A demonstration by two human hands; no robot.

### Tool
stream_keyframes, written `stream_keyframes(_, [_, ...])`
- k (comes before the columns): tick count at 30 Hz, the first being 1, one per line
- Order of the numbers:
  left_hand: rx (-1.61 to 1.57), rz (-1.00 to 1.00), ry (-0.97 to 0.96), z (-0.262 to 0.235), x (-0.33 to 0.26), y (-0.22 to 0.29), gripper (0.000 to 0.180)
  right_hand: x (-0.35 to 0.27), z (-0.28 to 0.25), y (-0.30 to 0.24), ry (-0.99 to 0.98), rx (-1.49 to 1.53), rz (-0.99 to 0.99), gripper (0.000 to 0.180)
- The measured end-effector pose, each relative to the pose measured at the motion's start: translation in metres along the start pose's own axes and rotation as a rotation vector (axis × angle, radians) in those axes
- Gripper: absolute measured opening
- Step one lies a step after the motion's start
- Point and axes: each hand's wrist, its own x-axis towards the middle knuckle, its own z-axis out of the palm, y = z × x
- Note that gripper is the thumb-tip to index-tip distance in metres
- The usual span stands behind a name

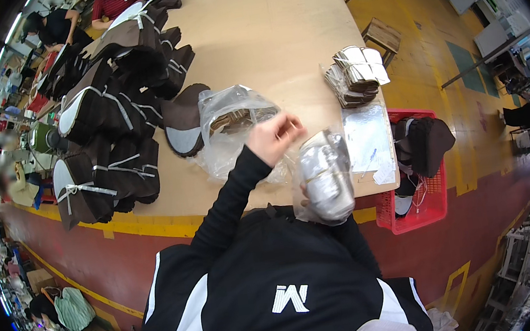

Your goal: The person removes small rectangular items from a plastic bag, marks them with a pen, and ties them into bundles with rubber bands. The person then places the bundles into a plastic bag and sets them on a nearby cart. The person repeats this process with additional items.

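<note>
My right hand (304,190) is mostly hidden under a clear plastic bag (324,188) with a stack of pale, banded pieces inside, and grips it close to my chest. Just up and left of that bag, my left hand (276,137) has its fingers curled and closed; whatever they may hold is too small to make out. Beneath and beyond it lies another clear plastic bag (222,154), its mouth showing several brown-edged pieces. Beside this bag a dark brown sole-shaped piece (186,119) with a pale grey end lies on the table.
Piles of dark brown pieces (104,111) tied with white strips fill the table's (251,31) left side. To the right are a tied white-and-tan stack (357,75) and a paper sheet (367,138). A red crate (433,202) stands beyond the right edge. Co-workers (115,3) are at the far left.
</note>
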Motion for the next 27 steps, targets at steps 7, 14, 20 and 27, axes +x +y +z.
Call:
stream_keyframes(7, [-0.058,0.385,-0.115,0.061,-0.047,0.005,0.045,0.006,-0.029,-0.013,0.293,-1.296,-0.598,0.059])
stream_keyframes(14, [-0.116,0.34,0.137,0.029,-0.039,0.029,0.019,0.003,0.045,0.003,0.371,-1.716,-0.942,0.047])
stream_keyframes(20, [-0.413,0.203,0.619,-0.011,-0.005,0.025,0.011,-0.011,0.055,0.001,0.034,-1.259,-0.525,0.053])
stream_keyframes(27, [-0.335,0.174,1.026,-0.091,0.045,-0.017,0.015,-0.022,-0.002,-0.021,-0.215,-0.282,0.008,0.06])
